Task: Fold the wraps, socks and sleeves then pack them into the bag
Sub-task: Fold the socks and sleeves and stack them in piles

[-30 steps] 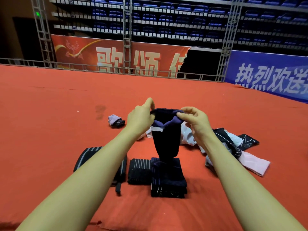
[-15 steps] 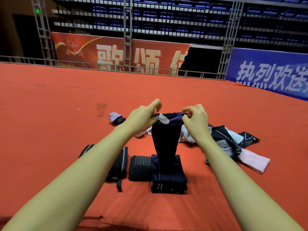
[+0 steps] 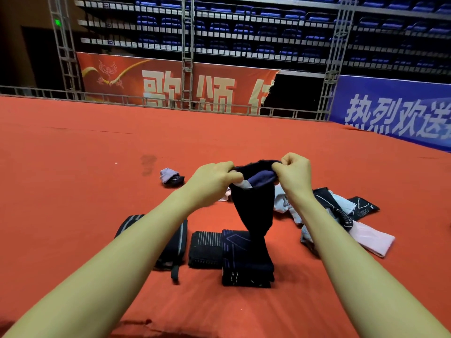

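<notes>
The left hand (image 3: 214, 178) and right hand (image 3: 294, 173) each pinch the top edge of a dark navy knitted sock (image 3: 252, 208), holding it hanging in the air. Its lower end hangs just above a folded navy stack (image 3: 246, 259) on the red carpeted floor (image 3: 73, 179), with unfolded pieces (image 3: 351, 215) lying to the right.

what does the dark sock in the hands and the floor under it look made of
Dark sock: soft knit fabric, matte; it hangs limp and bunches where both hands pinch its opening. Red floor: looks like a matte cloth or carpet covering, with faint creases and a dark stain; exact type unclear.
</notes>
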The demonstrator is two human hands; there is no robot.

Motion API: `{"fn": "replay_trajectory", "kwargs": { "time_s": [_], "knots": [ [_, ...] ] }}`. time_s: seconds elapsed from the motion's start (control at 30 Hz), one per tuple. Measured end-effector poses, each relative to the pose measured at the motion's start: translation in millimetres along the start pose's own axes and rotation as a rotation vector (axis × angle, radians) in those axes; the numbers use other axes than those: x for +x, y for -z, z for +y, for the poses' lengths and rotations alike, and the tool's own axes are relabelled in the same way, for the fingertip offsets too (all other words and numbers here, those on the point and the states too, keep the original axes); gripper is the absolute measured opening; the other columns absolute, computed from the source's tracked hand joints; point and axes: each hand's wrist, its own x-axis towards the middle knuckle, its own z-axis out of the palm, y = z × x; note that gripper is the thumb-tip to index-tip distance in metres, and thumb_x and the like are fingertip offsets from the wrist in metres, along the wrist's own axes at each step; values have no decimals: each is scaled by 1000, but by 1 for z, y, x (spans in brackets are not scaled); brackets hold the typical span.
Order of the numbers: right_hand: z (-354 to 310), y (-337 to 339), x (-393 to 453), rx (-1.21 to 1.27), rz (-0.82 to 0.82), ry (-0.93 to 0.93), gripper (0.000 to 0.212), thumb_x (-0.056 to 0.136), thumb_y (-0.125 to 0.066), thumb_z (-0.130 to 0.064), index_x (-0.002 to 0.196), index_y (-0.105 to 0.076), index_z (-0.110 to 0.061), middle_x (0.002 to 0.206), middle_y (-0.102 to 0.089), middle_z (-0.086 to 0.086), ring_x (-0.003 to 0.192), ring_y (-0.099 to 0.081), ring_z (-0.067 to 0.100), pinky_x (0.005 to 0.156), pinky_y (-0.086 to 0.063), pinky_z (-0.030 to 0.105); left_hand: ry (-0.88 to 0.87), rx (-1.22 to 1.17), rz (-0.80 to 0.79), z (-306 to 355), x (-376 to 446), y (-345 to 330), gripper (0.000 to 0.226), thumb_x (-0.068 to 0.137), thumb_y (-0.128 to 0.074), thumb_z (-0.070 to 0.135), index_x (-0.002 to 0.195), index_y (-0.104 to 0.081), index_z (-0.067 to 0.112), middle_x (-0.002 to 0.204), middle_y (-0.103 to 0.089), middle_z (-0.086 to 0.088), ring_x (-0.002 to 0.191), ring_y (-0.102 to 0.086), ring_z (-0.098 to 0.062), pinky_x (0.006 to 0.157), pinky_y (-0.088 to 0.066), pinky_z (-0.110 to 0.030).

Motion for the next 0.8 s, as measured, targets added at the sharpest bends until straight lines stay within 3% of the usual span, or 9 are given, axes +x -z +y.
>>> {"fn": "replay_trajectory", "kwargs": {
  "time_s": [0.03,0.1,0.2,0.33,0.43,0.53,0.63,0.7,0.8],
  "knots": [
    [0,0,-2,-5,-9,0,20,53,-51,-14,44,-35,-22,41,-27,-11,55,-31,18,51,-39,44,19,26,-1,1,0,-3,38,61,-38,5,82,-69,12,64,-40,-6,46,-40,-28,46,-22,-26],
    [-1,2,-5,25,-55,-14,24,59,-57,-7,51,-41,-23,47,-37,-9,54,-40,20,52,-41,41,119,68,-53,5,3,-6,46,70,-25,16,89,-67,9,76,-54,-12,62,-53,-33,58,-30,-32],
    [0,4,-7,72,-182,-64,24,73,-62,6,69,-50,-14,59,-51,1,46,-50,13,52,-43,26,248,91,-107,9,1,-9,65,71,-6,37,96,-60,9,93,-55,-10,84,-53,-32,72,-30,-35],
    [3,-2,-5,40,-135,-90,21,73,-63,3,66,-55,-16,63,-58,0,59,-55,19,67,-49,39,199,24,21,18,-6,-18,58,78,-31,59,97,-60,12,105,-53,-8,85,-49,-27,73,-36,-35],
    [0,-8,-4,-70,-88,-77,18,71,-65,-9,64,-57,-24,65,-61,-5,69,-60,20,73,-51,39,192,53,102,32,-6,-26,63,71,-46,73,87,-60,13,99,-56,-6,76,-49,-23,66,-38,-33],
    [-5,-9,-6,-182,-76,-12,15,70,-66,-14,65,-58,-27,66,-63,-10,74,-64,19,73,-53,36,302,19,111,44,2,-31,46,82,-39,52,81,-59,10,87,-57,-8,72,-56,-30,61,-33,-33],
    [-5,-7,-12,-87,-139,98,12,77,-68,-11,81,-65,-22,76,-66,-7,76,-63,13,75,-50,28,553,-256,70,50,11,-32,30,93,-40,26,88,-62,6,95,-58,-9,88,-55,-30,70,-38,-35],
    [1,-6,-19,3,-229,152,19,84,-66,-9,100,-65,-18,86,-65,-12,80,-60,1,74,-45,14,674,-502,108,52,9,-35,28,94,-41,15,74,-58,5,83,-59,-10,78,-52,-24,67,-34,-33],
    [26,-9,-30,-50,-343,124,26,87,-61,-5,107,-62,-21,90,-63,-11,78,-56,-3,73,-42,12,793,-663,60,54,-5,-45,33,91,-40,7,58,-43,12,58,-43,-4,56,-35,-15,58,-26,-29]
  ]
}}
